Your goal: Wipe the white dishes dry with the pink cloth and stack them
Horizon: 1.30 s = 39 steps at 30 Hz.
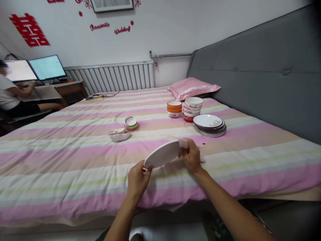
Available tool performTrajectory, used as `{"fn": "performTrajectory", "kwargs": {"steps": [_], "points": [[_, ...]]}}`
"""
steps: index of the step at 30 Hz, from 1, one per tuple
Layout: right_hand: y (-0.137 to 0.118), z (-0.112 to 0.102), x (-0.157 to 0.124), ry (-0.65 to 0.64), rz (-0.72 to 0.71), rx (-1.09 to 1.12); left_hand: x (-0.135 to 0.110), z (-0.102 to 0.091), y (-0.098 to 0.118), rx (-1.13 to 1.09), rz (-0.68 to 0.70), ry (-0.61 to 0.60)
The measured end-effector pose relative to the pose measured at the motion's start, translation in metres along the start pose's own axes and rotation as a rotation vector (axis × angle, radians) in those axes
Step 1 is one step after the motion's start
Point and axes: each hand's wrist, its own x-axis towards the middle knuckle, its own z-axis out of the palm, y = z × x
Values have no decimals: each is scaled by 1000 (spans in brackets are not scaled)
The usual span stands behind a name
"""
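A white plate is held tilted above the striped bedspread, its underside toward me. My left hand grips its near left rim. My right hand presses a pale pink cloth against the plate's right edge, and part of the cloth trails out past the hand onto the bed.
A stack of plates lies to the right, with stacked bowls and orange bowls behind it. Small dishes and shallow saucers sit mid-bed. A pink pillow rests by the grey headboard. Another person sits at monitors far left.
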Motion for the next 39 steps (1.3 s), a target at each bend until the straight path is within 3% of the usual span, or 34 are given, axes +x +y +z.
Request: {"fn": "performTrajectory", "kwargs": {"steps": [3, 6, 10, 13, 18, 25, 39], "points": [[0, -4, 3, 52, -148, -52, -1, 8, 3, 109, 10, -72], [3, -3, 3, 33, -188, -72, 2, 5, 8, 60, 24, -87], [4, -2, 2, 15, -153, -73, 4, -3, 16, -143, 37, 87], [1, -3, 2, -1, -134, -74, 3, -7, 20, -149, 152, 226], [-3, -1, 1, -33, -62, -43, 1, -8, 21, -41, 253, 232], [4, 7, -3, -135, 110, 72, 2, -11, 14, -41, 132, 212], [8, 18, -10, -299, 297, -116, 8, -13, 7, -59, -108, 123]]}}
